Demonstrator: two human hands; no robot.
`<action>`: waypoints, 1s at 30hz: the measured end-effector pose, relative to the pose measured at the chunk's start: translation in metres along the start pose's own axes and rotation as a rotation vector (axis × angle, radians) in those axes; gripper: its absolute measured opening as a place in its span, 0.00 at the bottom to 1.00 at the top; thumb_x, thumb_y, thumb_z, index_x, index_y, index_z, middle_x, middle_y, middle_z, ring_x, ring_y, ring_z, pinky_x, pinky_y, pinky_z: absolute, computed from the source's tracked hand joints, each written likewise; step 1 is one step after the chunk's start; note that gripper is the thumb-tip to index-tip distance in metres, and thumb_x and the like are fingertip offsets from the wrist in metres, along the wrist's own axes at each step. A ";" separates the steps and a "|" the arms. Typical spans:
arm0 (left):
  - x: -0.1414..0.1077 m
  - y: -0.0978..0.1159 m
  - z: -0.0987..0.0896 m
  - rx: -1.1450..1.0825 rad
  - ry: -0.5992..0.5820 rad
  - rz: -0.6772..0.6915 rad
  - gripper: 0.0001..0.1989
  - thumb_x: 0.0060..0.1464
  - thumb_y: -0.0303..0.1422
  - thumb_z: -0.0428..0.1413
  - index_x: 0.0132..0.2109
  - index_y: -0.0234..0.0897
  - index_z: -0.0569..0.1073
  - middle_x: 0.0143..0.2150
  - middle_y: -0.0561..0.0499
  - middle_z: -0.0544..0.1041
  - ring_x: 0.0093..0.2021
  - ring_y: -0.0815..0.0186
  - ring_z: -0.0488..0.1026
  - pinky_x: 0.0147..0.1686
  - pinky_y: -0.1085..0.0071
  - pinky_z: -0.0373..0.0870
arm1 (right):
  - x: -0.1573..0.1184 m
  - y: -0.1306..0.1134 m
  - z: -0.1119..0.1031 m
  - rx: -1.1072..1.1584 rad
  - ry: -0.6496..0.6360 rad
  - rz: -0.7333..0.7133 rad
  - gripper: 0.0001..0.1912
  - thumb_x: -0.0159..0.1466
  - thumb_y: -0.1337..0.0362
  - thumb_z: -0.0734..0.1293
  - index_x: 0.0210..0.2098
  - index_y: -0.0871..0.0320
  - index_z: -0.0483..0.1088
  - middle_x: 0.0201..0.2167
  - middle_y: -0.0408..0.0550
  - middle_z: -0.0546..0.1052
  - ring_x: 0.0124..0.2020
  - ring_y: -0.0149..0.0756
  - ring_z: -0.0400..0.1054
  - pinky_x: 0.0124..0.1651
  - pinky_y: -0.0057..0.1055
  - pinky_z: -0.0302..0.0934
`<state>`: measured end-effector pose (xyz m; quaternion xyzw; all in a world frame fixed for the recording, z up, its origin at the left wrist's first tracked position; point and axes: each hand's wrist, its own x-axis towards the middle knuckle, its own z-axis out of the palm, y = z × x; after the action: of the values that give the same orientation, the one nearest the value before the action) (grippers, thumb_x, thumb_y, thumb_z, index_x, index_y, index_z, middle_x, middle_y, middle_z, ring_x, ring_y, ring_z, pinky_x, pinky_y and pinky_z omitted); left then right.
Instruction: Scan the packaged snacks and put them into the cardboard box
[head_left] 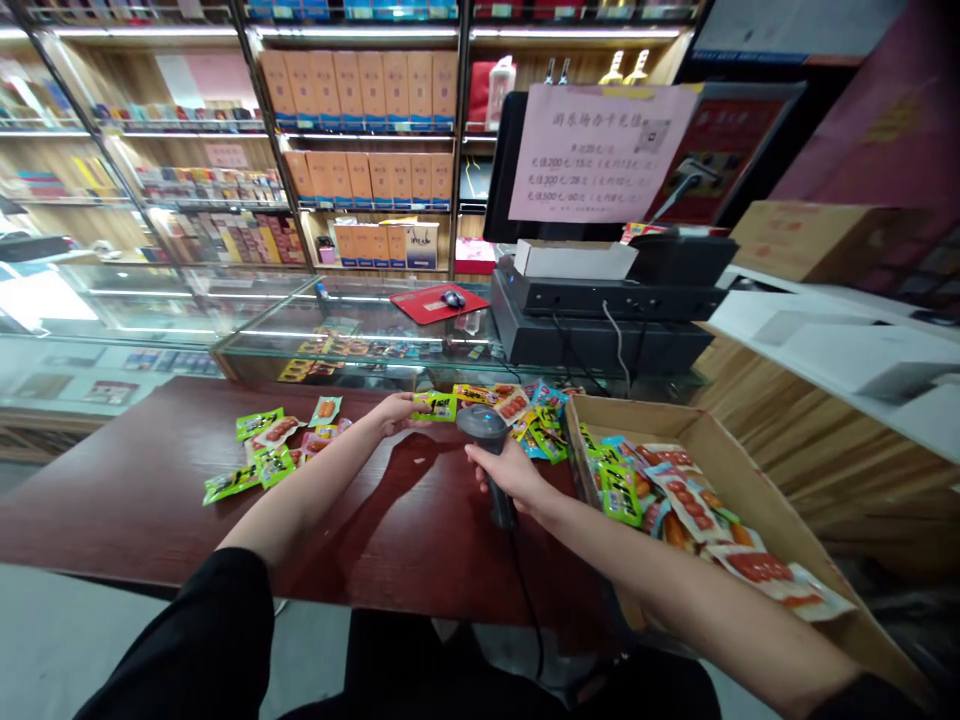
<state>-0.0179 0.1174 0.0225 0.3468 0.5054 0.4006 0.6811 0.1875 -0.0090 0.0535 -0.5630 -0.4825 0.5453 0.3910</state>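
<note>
My left hand (399,414) pinches the end of a green snack packet (436,406) above the dark red table (367,500). Beside it, my right hand (511,474) is wrapped round a black handheld scanner (484,426), whose head is close to the packet and whose cable hangs down past the table's front edge. A pile of colourful snack packets (551,430) lies just behind the scanner. Further left on the table is a smaller group of packets (274,462). An open cardboard box (765,470) at the right holds several sausage packets (686,500).
Behind the table stands a glass display counter (352,345) with a red mouse pad (427,305) on top. A monitor with a pink paper sign (600,150) and a black cash drawer (600,340) are at the back right. Stocked shelves line the wall.
</note>
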 end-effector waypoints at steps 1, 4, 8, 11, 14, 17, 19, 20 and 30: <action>-0.003 0.003 0.000 -0.003 0.004 -0.003 0.15 0.37 0.17 0.67 0.31 0.31 0.71 0.30 0.47 0.79 0.32 0.63 0.79 0.38 0.64 0.79 | -0.001 0.000 0.003 -0.007 -0.009 0.001 0.09 0.57 0.63 0.69 0.25 0.59 0.66 0.12 0.38 0.67 0.11 0.26 0.60 0.15 0.22 0.57; -0.012 0.010 0.000 -0.006 0.009 -0.007 0.16 0.37 0.18 0.67 0.31 0.32 0.70 0.31 0.48 0.79 0.33 0.62 0.79 0.39 0.62 0.78 | -0.004 -0.001 0.009 -0.020 -0.022 -0.002 0.09 0.57 0.63 0.69 0.25 0.59 0.66 0.12 0.38 0.67 0.11 0.26 0.59 0.14 0.23 0.56; -0.018 0.011 0.001 -0.009 -0.007 0.007 0.18 0.35 0.18 0.68 0.31 0.33 0.68 0.31 0.49 0.79 0.34 0.62 0.79 0.40 0.61 0.78 | -0.006 -0.004 0.013 -0.025 -0.030 0.000 0.09 0.57 0.63 0.69 0.25 0.58 0.66 0.12 0.38 0.67 0.11 0.26 0.59 0.14 0.23 0.56; -0.017 0.010 0.002 -0.001 -0.015 0.017 0.18 0.34 0.19 0.68 0.31 0.33 0.68 0.32 0.49 0.79 0.33 0.63 0.79 0.39 0.63 0.78 | -0.006 -0.005 0.012 -0.033 -0.026 0.007 0.10 0.57 0.63 0.70 0.25 0.58 0.65 0.12 0.38 0.67 0.11 0.26 0.59 0.14 0.23 0.56; -0.015 0.008 0.002 0.036 -0.014 0.015 0.18 0.36 0.20 0.68 0.31 0.33 0.67 0.32 0.49 0.79 0.31 0.65 0.78 0.35 0.67 0.78 | -0.005 -0.004 0.010 -0.050 -0.015 0.004 0.09 0.57 0.62 0.69 0.25 0.58 0.65 0.12 0.38 0.67 0.11 0.26 0.60 0.14 0.23 0.57; -0.014 0.008 0.003 0.057 -0.010 0.010 0.17 0.37 0.21 0.68 0.30 0.33 0.67 0.31 0.49 0.79 0.31 0.66 0.78 0.33 0.69 0.77 | -0.004 -0.002 0.008 -0.053 -0.021 -0.006 0.10 0.58 0.62 0.69 0.25 0.58 0.66 0.12 0.38 0.67 0.11 0.26 0.60 0.15 0.23 0.58; -0.014 0.008 0.003 0.037 -0.028 0.013 0.17 0.36 0.21 0.68 0.31 0.33 0.68 0.31 0.49 0.79 0.32 0.66 0.78 0.34 0.69 0.78 | -0.004 0.000 0.008 -0.027 -0.031 -0.017 0.10 0.57 0.61 0.69 0.25 0.58 0.65 0.12 0.38 0.67 0.11 0.26 0.59 0.14 0.23 0.57; -0.014 0.009 0.004 0.023 -0.036 0.014 0.18 0.36 0.21 0.69 0.31 0.33 0.68 0.31 0.49 0.79 0.32 0.66 0.78 0.36 0.68 0.78 | -0.004 0.000 0.007 -0.013 -0.036 -0.023 0.10 0.57 0.61 0.69 0.25 0.58 0.65 0.12 0.38 0.67 0.11 0.26 0.59 0.14 0.23 0.57; -0.019 0.011 0.039 -0.004 -0.149 0.004 0.16 0.38 0.18 0.67 0.34 0.32 0.70 0.32 0.47 0.79 0.35 0.63 0.79 0.42 0.61 0.77 | -0.016 -0.009 -0.023 0.100 0.026 -0.024 0.12 0.54 0.59 0.71 0.27 0.59 0.67 0.14 0.38 0.69 0.13 0.25 0.60 0.16 0.22 0.58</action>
<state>0.0143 0.1029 0.0500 0.3751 0.4518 0.3759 0.7168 0.2105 -0.0208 0.0680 -0.5440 -0.4564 0.5566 0.4313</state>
